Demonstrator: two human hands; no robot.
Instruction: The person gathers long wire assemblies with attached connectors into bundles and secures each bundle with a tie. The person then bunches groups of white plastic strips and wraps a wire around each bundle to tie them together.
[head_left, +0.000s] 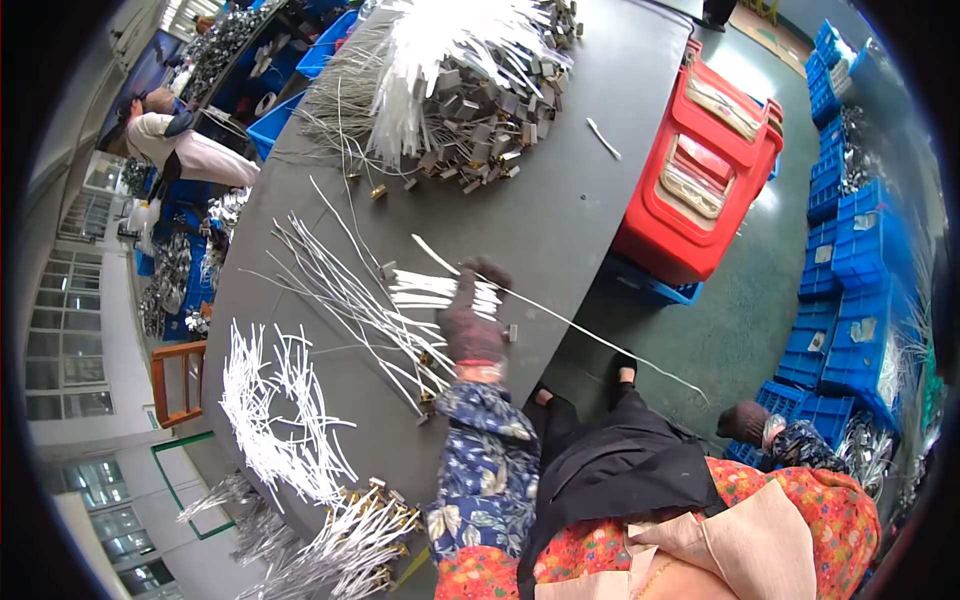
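The person's 2 gloved hands are well apart. The left hand [475, 318] reaches forward from the body, back uppermost – it is blurred, so its grip cannot be read. The left forearm [485, 465], clothed in blue floral cloth, runs nearly straight up from below. The right hand [743, 423] is held far out to the right, its fingers hard to make out.

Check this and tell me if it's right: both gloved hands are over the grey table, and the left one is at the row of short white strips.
Not quite: only the left hand is over the grey table. The head view shows the right hand off to the right, beyond the table's edge. The left is indeed at the short white strips.
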